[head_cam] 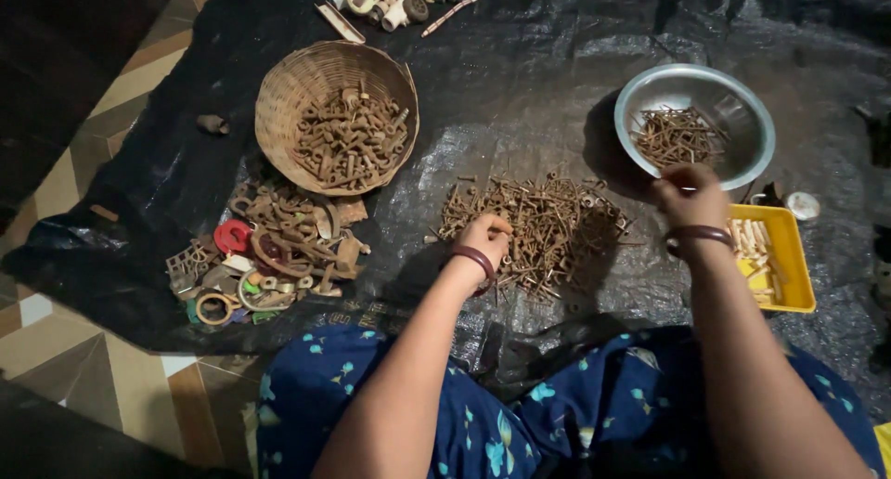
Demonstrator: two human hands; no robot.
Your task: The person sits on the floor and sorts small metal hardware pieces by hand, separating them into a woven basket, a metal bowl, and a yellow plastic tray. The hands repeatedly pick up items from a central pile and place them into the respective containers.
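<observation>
l. hand [484, 238] grip pinching in rusty nail pile [543, 224] on black sheet [520, 80]; r. hand [689, 193] grip pinched shut at steel bowl [733, 89] rim, contents unclear.

Left hand [484, 238] lowered, fingers curled downward; right hand [689, 193] raised further forward, fingertips pinched together; both forearms extended, a dark bangle on each wrist.

My one camera sits on my head and looks steeply down over my lap at the black plastic sheet [520, 80] spread on the floor. It is close: my forearms rise from the bottom edge toward 12 o'clock. The round woven basket of rusty bolts [336, 117] lies at 11 o'clock, the round steel bowl of rusty nails [694, 124] at 1 o'clock, the patterned tile floor [111, 368] at 8 o'clock.
</observation>
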